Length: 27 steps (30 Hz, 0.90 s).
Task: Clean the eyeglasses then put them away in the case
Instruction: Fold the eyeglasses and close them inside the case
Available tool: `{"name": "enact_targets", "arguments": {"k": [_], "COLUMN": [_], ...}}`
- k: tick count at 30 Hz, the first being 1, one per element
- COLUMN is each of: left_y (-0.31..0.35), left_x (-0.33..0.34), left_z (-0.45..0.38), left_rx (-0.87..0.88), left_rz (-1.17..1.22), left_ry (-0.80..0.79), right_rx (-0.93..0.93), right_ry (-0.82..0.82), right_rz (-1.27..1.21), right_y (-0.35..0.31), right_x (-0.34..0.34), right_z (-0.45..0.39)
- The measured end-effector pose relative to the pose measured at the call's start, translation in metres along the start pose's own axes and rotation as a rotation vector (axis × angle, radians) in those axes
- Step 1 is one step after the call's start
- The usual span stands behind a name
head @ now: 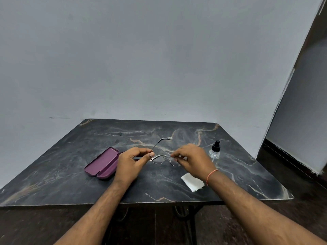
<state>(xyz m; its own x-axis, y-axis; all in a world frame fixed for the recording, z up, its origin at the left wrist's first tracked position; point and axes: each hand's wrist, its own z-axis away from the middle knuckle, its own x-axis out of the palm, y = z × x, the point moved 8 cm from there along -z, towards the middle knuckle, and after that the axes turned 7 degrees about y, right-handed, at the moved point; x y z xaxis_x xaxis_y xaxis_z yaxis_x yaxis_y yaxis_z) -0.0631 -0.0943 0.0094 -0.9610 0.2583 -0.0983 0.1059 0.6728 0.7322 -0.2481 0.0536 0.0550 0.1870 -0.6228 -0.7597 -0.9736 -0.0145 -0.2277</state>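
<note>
Thin metal-framed eyeglasses (160, 159) hang just above the dark marble table (70, 174), held between both hands. My left hand (131, 164) pinches the left end of the frame at the hinge. My right hand (192, 160) grips the right lens side. One temple arm (163, 140) sticks out away from me. The purple glasses case (102, 163) lies open on the table, left of my left hand. A folded white cloth (192, 182) lies on the table under my right wrist.
A small clear spray bottle (215, 150) with a black nozzle stands at the right, behind my right hand. A grey wall rises behind the table. The table's front edge is close to me, with dark floor to the right.
</note>
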Motion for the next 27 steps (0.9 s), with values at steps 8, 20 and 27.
{"name": "enact_targets", "arguments": {"k": [8,20,27], "left_y": [0.002,-0.016,-0.029], "left_x": [0.006,0.016,0.016], "left_z": [0.001,0.001,0.0], "left_rx": [0.061,-0.169,-0.205], "left_rz": [-0.055,-0.055,-0.147], "left_ry": [-0.062,-0.232,-0.241], "right_rx": [0.089,0.171,0.018], "right_ry": [-0.022,-0.129,-0.055], "right_rz": [-0.039,-0.109,0.091], "right_y": [0.015,0.025,0.008], "right_x": [0.002,0.013,0.02], "right_z": [-0.007,-0.009,-0.011]}}
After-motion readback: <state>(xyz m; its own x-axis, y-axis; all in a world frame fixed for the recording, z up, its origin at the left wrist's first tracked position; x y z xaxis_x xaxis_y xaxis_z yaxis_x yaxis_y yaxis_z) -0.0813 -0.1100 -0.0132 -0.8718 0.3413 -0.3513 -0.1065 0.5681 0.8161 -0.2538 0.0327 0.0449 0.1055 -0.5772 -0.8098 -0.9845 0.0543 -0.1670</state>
